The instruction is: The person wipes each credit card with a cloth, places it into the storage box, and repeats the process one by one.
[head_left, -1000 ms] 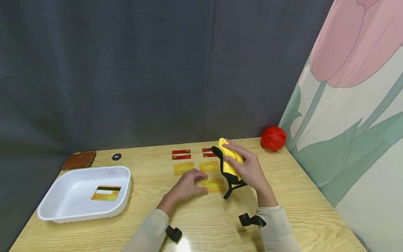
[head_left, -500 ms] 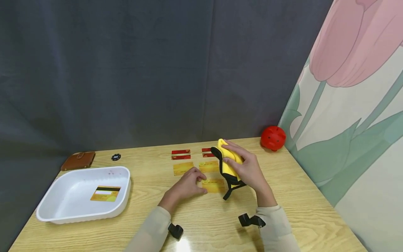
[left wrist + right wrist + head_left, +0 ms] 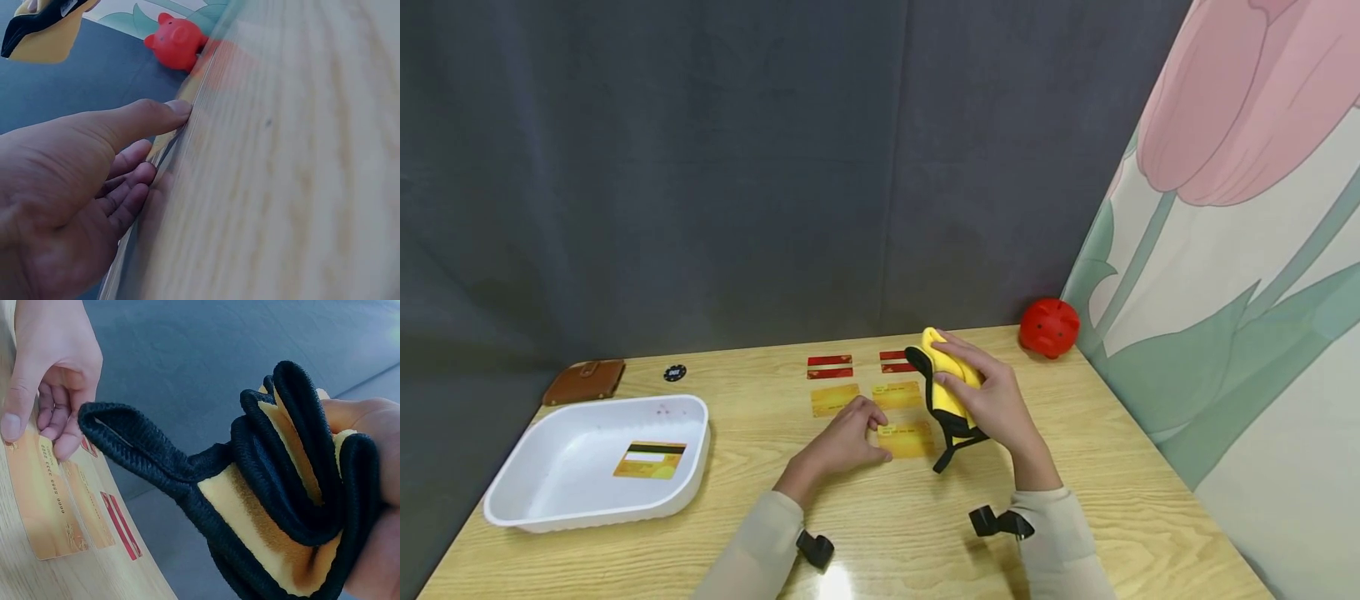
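In the head view my left hand (image 3: 847, 439) is low over the table at the left end of the nearest yellow bank card (image 3: 908, 440). Its thumb and curled fingers hold that card's end; the right wrist view puts the thumb (image 3: 12, 425) at one corner and fingertips at the other, with the card flat on the wood. My right hand (image 3: 991, 400) grips a folded yellow cloth (image 3: 951, 387) with black edging, raised just right of the card. The cloth's black loop (image 3: 137, 440) hangs free. Two more yellow cards, left (image 3: 835, 401) and right (image 3: 896, 395), lie behind.
Short red strips (image 3: 830, 367) lie in two groups behind the cards. A white tray (image 3: 505, 500) holding a card (image 3: 650, 460) stands left, with a brown wallet (image 3: 584, 382) and black chip (image 3: 675, 372) behind. A red piggy bank (image 3: 1048, 328) sits back right.
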Tool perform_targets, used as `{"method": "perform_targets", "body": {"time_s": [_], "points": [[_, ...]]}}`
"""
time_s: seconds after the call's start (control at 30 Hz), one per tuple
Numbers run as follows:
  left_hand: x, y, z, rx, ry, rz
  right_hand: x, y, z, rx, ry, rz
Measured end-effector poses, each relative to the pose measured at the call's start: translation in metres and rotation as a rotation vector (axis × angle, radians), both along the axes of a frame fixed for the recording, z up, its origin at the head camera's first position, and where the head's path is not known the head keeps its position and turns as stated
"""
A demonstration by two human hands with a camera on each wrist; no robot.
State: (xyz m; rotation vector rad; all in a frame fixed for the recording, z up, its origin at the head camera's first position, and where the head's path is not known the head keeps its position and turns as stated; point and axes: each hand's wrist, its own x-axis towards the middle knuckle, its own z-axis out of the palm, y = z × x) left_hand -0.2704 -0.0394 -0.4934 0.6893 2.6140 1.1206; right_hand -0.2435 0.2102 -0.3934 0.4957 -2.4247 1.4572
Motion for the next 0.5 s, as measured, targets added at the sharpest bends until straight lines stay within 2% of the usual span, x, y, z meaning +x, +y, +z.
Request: {"method": "perform_targets", "body": {"time_s": [0.2,0.4,0.5], "points": [[0.003,-0.001,-0.004,0.052,0.025,-0.005,0.000,0.001,-0.001,-0.005,-0.002,-0.005],[0.002,0.000,-0.009,0.209,0.002,-0.017,0.000,0.001,-0.001,-0.010,0.004,-0.003],[0.001,0.000,-0.012,0.248,0.022,-0.007,0.000,0.002,-0.001,-0.014,0.011,-0.001]]}}
